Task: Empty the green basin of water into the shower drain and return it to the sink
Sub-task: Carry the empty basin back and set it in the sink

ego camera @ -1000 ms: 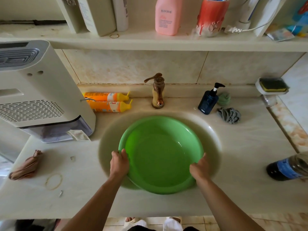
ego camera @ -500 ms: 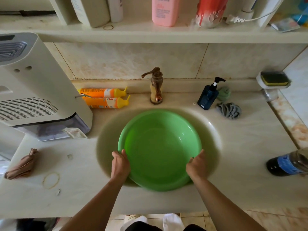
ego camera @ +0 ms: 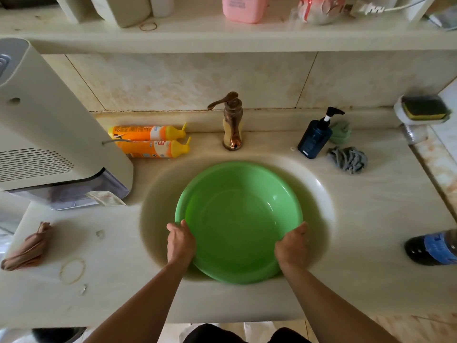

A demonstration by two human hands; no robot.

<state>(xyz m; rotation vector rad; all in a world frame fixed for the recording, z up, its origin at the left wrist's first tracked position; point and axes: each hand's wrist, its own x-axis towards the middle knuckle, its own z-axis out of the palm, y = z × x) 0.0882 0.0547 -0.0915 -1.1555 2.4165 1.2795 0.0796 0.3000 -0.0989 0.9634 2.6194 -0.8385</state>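
A round green basin (ego camera: 238,219) sits in the cream sink bowl (ego camera: 319,194), its near edge over the sink's front rim. A shallow layer of water shows in its bottom. My left hand (ego camera: 180,243) grips the basin's near-left rim, thumb over the edge. My right hand (ego camera: 291,246) grips the near-right rim the same way. Both forearms reach in from the bottom of the view.
A bronze tap (ego camera: 232,122) stands behind the sink. Two orange bottles (ego camera: 150,142) lie at its left beside a white appliance (ego camera: 49,134). A blue pump bottle (ego camera: 315,137), grey cloth (ego camera: 347,159) and dark bottle (ego camera: 432,248) are on the right. A shelf (ego camera: 222,35) overhangs above.
The basin has sunk slightly deeper into the sink bowl with both hands still on its rim. The camera has tilted down a little.
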